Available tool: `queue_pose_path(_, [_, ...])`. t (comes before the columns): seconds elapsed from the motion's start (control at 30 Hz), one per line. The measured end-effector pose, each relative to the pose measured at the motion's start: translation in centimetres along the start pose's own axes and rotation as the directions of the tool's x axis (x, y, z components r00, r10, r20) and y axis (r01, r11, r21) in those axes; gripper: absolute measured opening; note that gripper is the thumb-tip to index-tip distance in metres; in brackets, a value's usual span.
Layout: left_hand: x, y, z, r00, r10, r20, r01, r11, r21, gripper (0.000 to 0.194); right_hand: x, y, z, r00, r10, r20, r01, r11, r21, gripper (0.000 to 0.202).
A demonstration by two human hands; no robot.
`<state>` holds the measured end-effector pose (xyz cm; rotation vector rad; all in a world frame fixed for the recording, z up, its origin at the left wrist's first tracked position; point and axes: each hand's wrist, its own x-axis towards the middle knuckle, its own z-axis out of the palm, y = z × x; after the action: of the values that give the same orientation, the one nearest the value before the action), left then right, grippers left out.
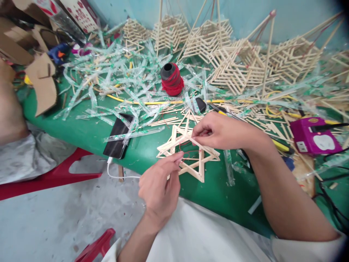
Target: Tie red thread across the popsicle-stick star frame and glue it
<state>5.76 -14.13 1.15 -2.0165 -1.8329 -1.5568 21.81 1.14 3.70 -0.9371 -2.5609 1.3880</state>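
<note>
A six-pointed star frame of thin wooden sticks lies on the green table near its front edge. Red thread runs in loose loops across its middle. My left hand is at the star's lower left, thumb and forefinger pinched together on the thread. My right hand reaches over the star's upper right side; its fingers are closed in a pinch at the frame and thread. Exactly what the right fingertips grip is hidden. Behind the star stands a dark spool wound with red thread.
A phone with a white cable lies left. Finished stick star baskets line the wall. Clear tape strips and loose sticks litter the green table. A purple power box sits right. Another person's arm shows far left.
</note>
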Motion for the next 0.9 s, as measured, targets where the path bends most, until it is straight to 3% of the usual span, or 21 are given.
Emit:
queue_pose_path(0.13, [-0.1,0.0,0.0,1.000,-0.009,-0.011,0.009,1.000,0.000,0.023,0.3,0.2,0.1,0.996,-0.047,0.080,0.049,0.999,-0.011,0.019])
queue_pose_path(0.33, [-0.1,0.1,0.1,0.999,-0.026,-0.023,0.025,0.999,-0.035,0.023,0.9,0.0,-0.9,0.974,0.002,0.225,0.002,1.000,-0.016,0.019])
queue_pose_path(0.53, [-0.2,0.0,0.2,0.999,-0.028,-0.024,0.026,0.998,-0.060,0.024,1.7,0.0,-1.9,0.954,0.004,0.299,0.022,0.996,-0.081,0.026])
queue_pose_path(0.7, [0.0,0.2,0.4,0.998,-0.048,-0.034,0.046,0.997,-0.058,0.023,2.8,0.2,-0.9,0.916,-0.084,0.391,0.088,0.996,0.007,0.028])
queue_pose_path(0.9, [0.5,0.4,0.5,0.998,-0.058,0.021,0.059,0.997,-0.047,0.021,3.1,1.2,0.1,0.891,-0.228,0.392,0.175,0.970,0.166,0.025])
